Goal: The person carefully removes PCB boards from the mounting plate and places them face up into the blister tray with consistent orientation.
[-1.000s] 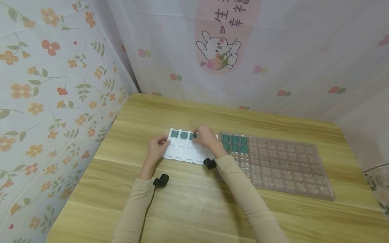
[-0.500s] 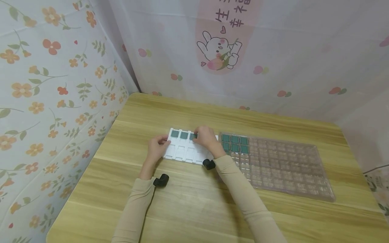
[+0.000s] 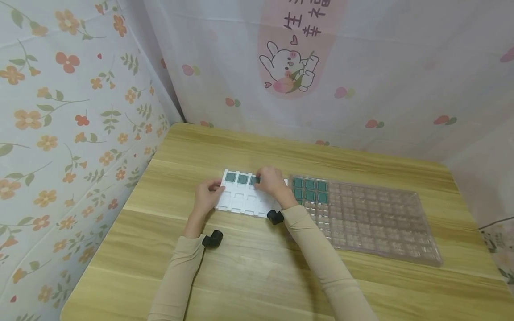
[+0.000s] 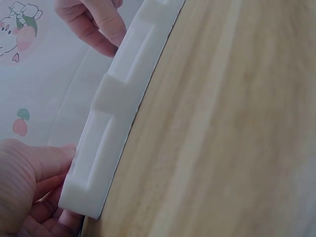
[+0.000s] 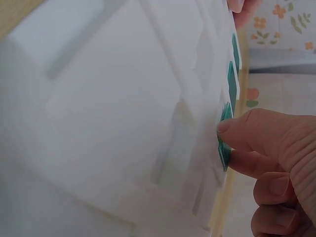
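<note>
Green square (image 5: 224,152), third from left along the far row of the white tray (image 3: 245,200), could tilt and snag there if the right hand (image 3: 271,182) pinching it presses unevenly — or the left hand (image 3: 206,196), gripping the tray's left edge, shifts.

At or near one white tray (image 3: 241,202), three green squares (image 3: 242,179), one left hand (image 3: 206,196), one right hand (image 3: 271,182) and two black wrist devices (image 3: 213,239) are counted; to its right, at least six more squares (image 3: 310,184) in one clear tray (image 3: 373,218).
</note>
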`<state>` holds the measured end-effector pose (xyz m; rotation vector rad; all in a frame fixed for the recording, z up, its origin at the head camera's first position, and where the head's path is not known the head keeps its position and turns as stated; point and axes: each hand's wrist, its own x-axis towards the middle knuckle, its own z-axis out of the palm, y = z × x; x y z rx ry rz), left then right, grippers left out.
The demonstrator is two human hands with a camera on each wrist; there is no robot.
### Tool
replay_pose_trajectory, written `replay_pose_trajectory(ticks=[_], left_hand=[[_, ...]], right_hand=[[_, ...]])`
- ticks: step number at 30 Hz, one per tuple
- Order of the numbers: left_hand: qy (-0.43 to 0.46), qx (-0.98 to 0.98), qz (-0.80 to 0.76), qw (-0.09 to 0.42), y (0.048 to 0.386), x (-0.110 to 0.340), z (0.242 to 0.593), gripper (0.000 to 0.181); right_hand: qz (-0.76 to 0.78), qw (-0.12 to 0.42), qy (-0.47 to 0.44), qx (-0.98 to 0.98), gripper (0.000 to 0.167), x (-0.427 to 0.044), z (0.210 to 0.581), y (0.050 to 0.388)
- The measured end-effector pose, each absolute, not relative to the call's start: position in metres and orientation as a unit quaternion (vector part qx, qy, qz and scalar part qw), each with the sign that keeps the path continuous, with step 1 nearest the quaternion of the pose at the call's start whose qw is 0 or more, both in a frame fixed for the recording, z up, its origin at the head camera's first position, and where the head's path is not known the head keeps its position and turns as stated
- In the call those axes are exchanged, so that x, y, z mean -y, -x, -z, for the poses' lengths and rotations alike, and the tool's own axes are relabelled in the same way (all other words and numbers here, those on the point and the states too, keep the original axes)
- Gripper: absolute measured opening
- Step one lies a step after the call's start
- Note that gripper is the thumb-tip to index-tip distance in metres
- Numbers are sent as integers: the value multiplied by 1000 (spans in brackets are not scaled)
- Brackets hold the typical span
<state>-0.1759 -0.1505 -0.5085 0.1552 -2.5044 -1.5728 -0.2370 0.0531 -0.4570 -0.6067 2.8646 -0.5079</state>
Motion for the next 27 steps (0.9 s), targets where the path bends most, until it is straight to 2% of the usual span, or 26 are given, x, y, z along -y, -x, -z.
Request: replay_pose_trajectory(ticks=[14,27], left_hand=[[-51,835,541,88,175,150,506,25],[-60,841,532,81,176,150,507,26]], right_hand=[[171,102,197,-960,30,-55,449,234],[173,76,207,-960,26,-67,447,225]])
